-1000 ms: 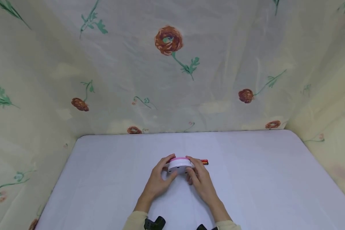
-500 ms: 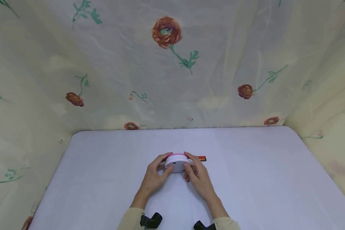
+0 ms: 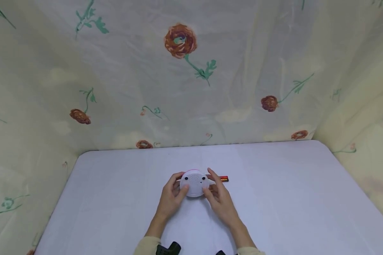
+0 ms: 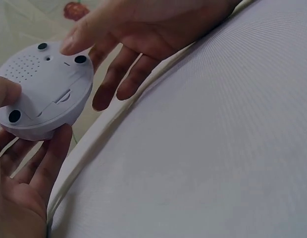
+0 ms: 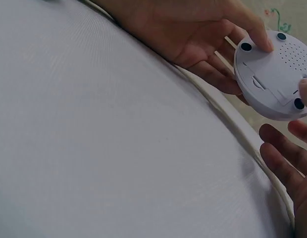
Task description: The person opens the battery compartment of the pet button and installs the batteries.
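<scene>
A round white device point(image 3: 194, 189) with a pink rim is held up between both hands, its flat underside facing me. That underside shows black rubber feet, a patch of small speaker holes and a battery cover point(image 4: 52, 101). My left hand point(image 3: 170, 198) grips the left side, thumb on the underside and fingers behind. My right hand point(image 3: 221, 202) pinches the right side. Its thumb lies near a foot, the index finger stretches up beside the rim, and other fingers sit loosely apart underneath in the left wrist view. The device's front is hidden.
Red and black batteries point(image 3: 224, 179) lie on the white-covered table point(image 3: 115, 198) just beyond my right hand. Flower-patterned cloth point(image 3: 236, 71) hangs behind the table and along both sides. Dark wrist cameras point(image 3: 169, 248) sit at the sleeves.
The device has tilted so its underside turns from mostly edge-on to facing me fully. My right index finger has lifted off the top rim. The head view has shifted slightly.
</scene>
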### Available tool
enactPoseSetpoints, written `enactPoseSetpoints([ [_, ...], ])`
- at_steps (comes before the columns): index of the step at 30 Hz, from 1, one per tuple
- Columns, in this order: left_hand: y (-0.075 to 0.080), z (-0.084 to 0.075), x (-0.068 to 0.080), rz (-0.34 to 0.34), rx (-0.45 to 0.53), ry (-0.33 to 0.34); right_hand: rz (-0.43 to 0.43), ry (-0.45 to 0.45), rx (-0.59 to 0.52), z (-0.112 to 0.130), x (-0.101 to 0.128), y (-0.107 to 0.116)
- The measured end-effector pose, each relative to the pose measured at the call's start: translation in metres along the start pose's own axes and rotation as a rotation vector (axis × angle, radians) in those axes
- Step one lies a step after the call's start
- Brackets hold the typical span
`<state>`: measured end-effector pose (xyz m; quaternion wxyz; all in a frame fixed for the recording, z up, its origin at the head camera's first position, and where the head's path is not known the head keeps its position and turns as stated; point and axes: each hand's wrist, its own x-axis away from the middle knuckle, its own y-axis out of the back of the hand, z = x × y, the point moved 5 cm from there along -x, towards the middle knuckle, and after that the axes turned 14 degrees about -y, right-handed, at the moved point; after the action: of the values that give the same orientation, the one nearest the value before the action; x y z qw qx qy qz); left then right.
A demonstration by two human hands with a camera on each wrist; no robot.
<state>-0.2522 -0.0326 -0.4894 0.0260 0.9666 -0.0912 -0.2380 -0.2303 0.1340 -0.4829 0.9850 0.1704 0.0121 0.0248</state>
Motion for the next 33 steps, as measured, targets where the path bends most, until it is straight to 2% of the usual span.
enactPoseSetpoints([
  [4, 0.002, 0.001, 0.0, -0.021, 0.028, 0.045, 0.0, 0.048, 0.024, 0.003, 0.004, -0.004],
  [7, 0.003, 0.002, -0.001, -0.029, 0.033, 0.052, 0.001, 0.097, 0.026, -0.004, 0.002, -0.009],
  [14, 0.001, 0.001, -0.003, 0.011, 0.036, 0.053, -0.021, 0.173, 0.077, -0.026, -0.006, -0.012],
  [19, 0.0, 0.001, -0.004, 0.035, 0.031, 0.06, -0.023, 0.196, 0.068, -0.028, -0.006, -0.011],
  [26, 0.002, -0.001, -0.001, 0.007, -0.004, 0.061, -0.014, 0.2, 0.086, -0.028, -0.007, -0.014],
  [33, 0.005, 0.001, 0.0, 0.009, -0.006, 0.062, -0.002, 0.185, 0.102, -0.028, -0.008, -0.017],
])
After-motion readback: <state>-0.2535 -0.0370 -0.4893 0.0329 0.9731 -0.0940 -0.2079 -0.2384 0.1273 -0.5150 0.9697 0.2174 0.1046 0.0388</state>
